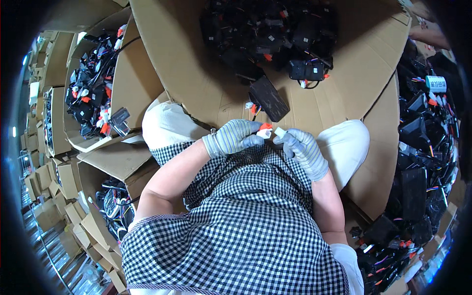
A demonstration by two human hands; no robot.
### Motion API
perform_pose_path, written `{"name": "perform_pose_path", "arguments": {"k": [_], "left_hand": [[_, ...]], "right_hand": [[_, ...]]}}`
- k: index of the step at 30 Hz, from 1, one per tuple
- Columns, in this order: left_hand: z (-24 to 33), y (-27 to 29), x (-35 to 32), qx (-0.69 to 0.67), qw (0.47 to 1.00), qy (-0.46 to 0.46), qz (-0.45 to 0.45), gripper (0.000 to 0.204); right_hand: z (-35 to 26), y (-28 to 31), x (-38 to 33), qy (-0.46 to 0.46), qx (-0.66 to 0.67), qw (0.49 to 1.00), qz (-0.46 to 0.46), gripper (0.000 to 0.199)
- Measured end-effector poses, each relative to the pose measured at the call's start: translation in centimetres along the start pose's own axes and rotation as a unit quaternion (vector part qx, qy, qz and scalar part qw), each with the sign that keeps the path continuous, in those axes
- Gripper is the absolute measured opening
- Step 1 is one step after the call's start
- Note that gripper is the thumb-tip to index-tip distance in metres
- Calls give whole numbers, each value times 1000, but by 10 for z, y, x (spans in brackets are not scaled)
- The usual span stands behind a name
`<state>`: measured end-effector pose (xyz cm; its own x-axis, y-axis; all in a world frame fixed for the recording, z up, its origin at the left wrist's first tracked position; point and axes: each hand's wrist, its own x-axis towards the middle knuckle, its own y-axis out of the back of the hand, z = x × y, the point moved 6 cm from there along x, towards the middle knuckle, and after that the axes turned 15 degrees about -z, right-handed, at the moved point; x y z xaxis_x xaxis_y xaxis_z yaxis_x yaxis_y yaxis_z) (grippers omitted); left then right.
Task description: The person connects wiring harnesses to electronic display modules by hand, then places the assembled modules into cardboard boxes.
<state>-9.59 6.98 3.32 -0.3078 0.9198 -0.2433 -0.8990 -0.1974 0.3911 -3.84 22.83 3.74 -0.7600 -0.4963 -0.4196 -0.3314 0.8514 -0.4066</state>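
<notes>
My left hand (232, 138), in a grey striped glove, is closed on an orange and white plug connector (266, 131). Just right of it, my right hand (306, 153), gloved the same way, pinches a small pale white connector piece (280, 132). A narrow gap separates the two pieces. Beyond my hands a flat black plastic unit (269, 100) lies tilted on the cardboard flap, with wires and a white and orange plug beside it. Whether its wires run to the connector in my left hand is hidden by my fingers.
A large carton (196, 73) in front holds a heap of black units (265, 37); another unit (307, 70) lies on its cardboard. At left, an open box (91, 88) is full of wired parts. More black units (418, 137) are piled at right, with part of another person's arm (430, 37) beyond.
</notes>
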Motion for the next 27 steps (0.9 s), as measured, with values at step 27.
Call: {"name": "perform_pose_path", "arguments": {"k": [27], "left_hand": [[14, -2, 34, 339, 933, 89, 87, 25]], "right_hand": [[40, 8, 6, -72, 307, 948, -33, 29]]}}
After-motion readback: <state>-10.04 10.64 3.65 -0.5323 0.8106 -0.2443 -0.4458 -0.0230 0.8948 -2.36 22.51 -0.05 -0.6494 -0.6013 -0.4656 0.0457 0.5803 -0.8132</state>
